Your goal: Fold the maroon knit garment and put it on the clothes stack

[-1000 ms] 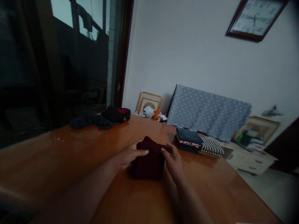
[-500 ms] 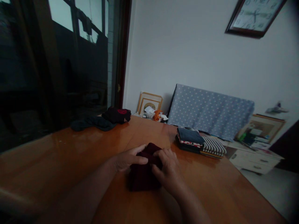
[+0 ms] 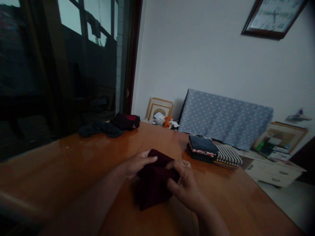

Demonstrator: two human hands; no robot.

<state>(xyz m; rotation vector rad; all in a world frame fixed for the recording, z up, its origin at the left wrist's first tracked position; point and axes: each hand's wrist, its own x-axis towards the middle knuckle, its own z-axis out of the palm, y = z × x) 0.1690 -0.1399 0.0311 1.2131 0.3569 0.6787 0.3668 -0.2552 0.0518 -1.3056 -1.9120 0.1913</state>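
Maroon cloth (image 3: 155, 187) has skewed, fold apparently unsettled; your left hand (image 3: 137, 164) pinches its left edge, right hand (image 3: 187, 187) its right.

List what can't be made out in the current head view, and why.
- Left hand: most fingertips are hidden behind the maroon cloth.
- Maroon cloth: garment type unclear; folds, dim light and the right hand obscure it.
- Wall clock: top cut off by the upper edge; numerals blurred.
- Patterned cover: hides whatever is beneath.
- Dark garment's red print: too small and blurred to read.
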